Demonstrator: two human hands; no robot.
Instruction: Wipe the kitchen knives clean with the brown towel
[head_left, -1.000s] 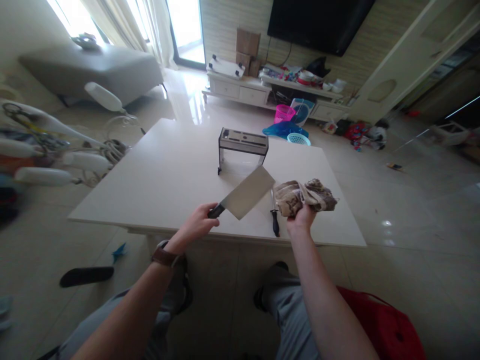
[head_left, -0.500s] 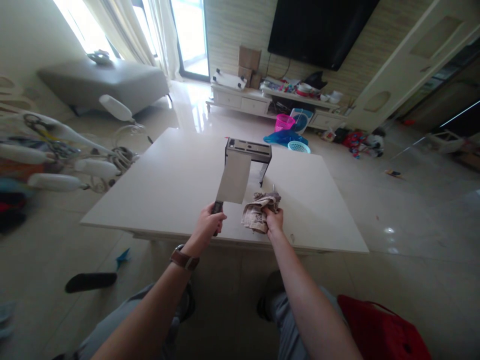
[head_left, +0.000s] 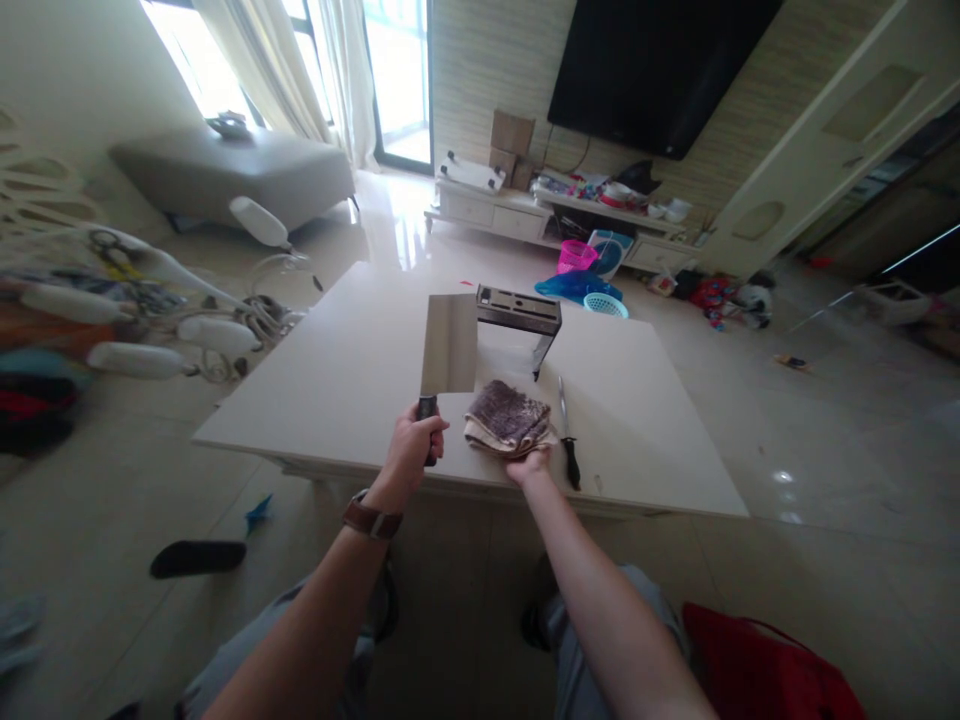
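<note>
My left hand point(head_left: 414, 442) is wrapped round the black handle of a cleaver point(head_left: 450, 345), whose broad blade points up and away from me. A folded brown and beige cloth point(head_left: 510, 415) rests on my right hand point(head_left: 531, 464), just right of the blade; most of those fingers are hidden under it. Right of the cloth, a sharpening steel or thin knife with a black handle point(head_left: 571, 462) lies on the white table point(head_left: 300, 400). Behind the cloth stands a knife block point(head_left: 521, 308) with slots in its dark top; the blade partly covers its left side.
A small red piece point(head_left: 466, 283) lies near the table's far edge. Beyond the table are a blue plastic bag point(head_left: 576, 287), a light blue basket point(head_left: 606, 305) and a pink basket point(head_left: 576, 256). Left of the table stands a white lamp-like fixture point(head_left: 259, 222). A red bag point(head_left: 765, 660) sits at lower right.
The cleaver has turned more upright and moved left, away from the cloth. My right hand has turned and now sits under the cloth, which lies flatter. The black-handled tool has come into view.
</note>
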